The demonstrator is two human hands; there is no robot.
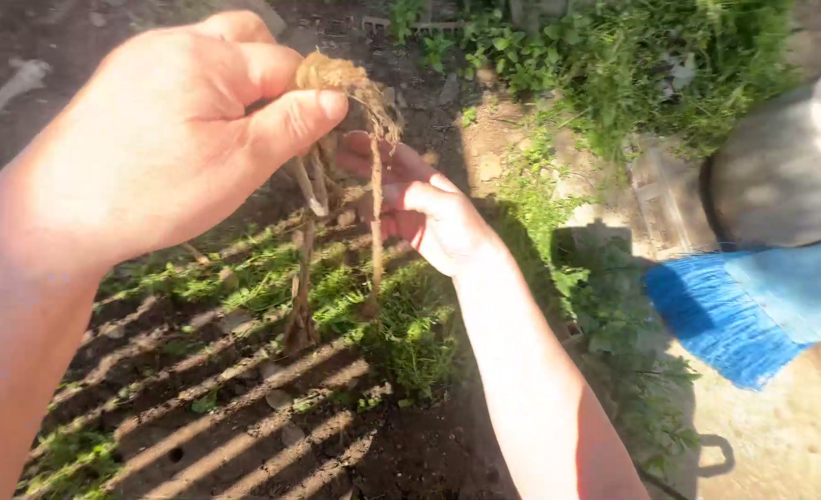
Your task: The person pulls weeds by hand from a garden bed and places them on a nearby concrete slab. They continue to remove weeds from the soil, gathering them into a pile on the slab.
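We pinch frayed brown twine (350, 88) in our left hand (165, 139); our right hand (424, 218) lies loosely open behind its strands, above shadow-striped soil (244, 435), weeds (410, 333), a blue brush (725, 319).

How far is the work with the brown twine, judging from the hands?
Done: a frayed bundle of brown twine is gathered and pinched in the left hand. In hand: the right hand touches the strands hanging down over the grass. Left: the strand ends are loose and separate; no finished knot is visible.
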